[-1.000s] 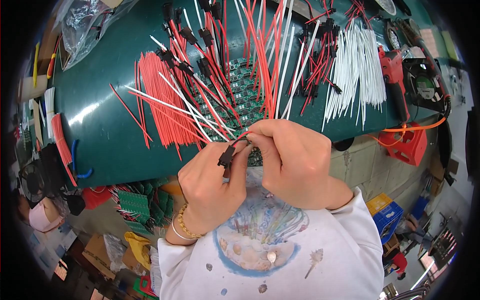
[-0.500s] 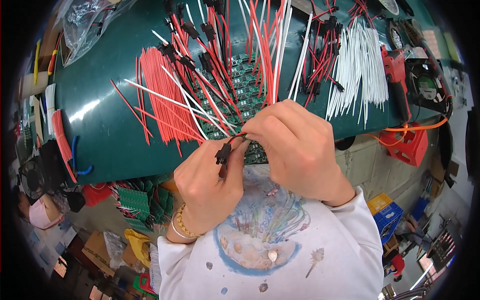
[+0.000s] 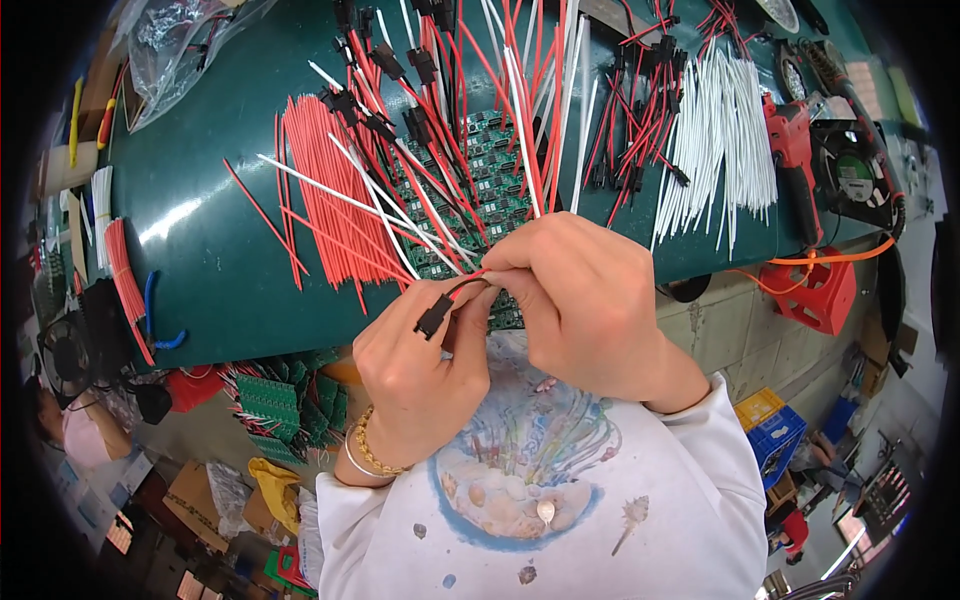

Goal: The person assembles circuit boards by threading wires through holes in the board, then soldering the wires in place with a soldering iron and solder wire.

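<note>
My left hand [image 3: 420, 365] and my right hand [image 3: 585, 300] meet at the near edge of the green mat [image 3: 220, 250]. Together they pinch a short red-and-black wire lead ending in a small black connector [image 3: 432, 320], which sticks out to the left of my left thumb. Under my fingers lies a panel of small green circuit boards [image 3: 480, 170]. A fan of loose red wires [image 3: 330, 210] spreads just left of my hands, crossed by a few white ones.
A bundle of white wires [image 3: 720, 140] and black-plugged red leads [image 3: 640, 110] lie at the right. A red tool [image 3: 795, 150] and a black fan [image 3: 850, 175] sit at the far right. More green boards [image 3: 285, 400] rest below the table edge, left.
Both hands have shifted slightly and turned the lead; the black connector now pokes out further to the left of my left thumb.
</note>
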The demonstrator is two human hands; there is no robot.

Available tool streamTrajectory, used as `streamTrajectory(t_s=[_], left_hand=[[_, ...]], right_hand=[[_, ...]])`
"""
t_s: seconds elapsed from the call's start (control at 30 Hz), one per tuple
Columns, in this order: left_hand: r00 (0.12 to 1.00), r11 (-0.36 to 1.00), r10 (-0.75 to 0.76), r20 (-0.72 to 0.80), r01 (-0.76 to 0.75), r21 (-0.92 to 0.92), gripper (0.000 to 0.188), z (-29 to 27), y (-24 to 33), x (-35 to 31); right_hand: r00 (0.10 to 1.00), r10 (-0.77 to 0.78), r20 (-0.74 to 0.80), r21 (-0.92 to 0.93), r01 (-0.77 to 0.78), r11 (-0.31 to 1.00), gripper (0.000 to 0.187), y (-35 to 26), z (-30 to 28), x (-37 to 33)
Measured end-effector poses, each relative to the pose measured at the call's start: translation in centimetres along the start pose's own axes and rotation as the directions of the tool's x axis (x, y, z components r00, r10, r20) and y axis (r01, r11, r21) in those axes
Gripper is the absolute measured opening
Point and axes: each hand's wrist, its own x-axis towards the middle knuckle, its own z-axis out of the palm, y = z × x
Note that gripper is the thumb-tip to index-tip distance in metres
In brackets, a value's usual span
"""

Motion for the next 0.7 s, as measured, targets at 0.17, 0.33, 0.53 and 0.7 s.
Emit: streamTrajectory(t_s=[0.17,0.33,0.53,0.7], left_hand=[[0.999,0.998,0.049,0.009,-0.05,0.041,0.016,0.04,-0.06,0.36],[0.999,0.993,0.048,0.001,-0.048,0.104,0.015,0.25,0.05,0.3],[0.997,0.978,0.076,0.013,-0.077,0.194,0.014,0.04,0.07,0.18],[0.998,0.986,0.061,-0.03,-0.055,0.156,0.016,-0.46,0.84,0.09]], right_hand=[[0.997,0.069,-0.026,0.046,-0.068,0.997,0.017,0.08,0.24,-0.16],[0.999,0.048,-0.022,0.023,-0.047,0.999,0.017,0.24,-0.01,-0.29],[0.999,0.049,0.021,0.048,-0.05,0.998,0.015,-0.13,-0.33,-0.09],[0.995,0.065,-0.072,0.002,-0.065,0.998,0.015,0.1,0.4,-0.32]])
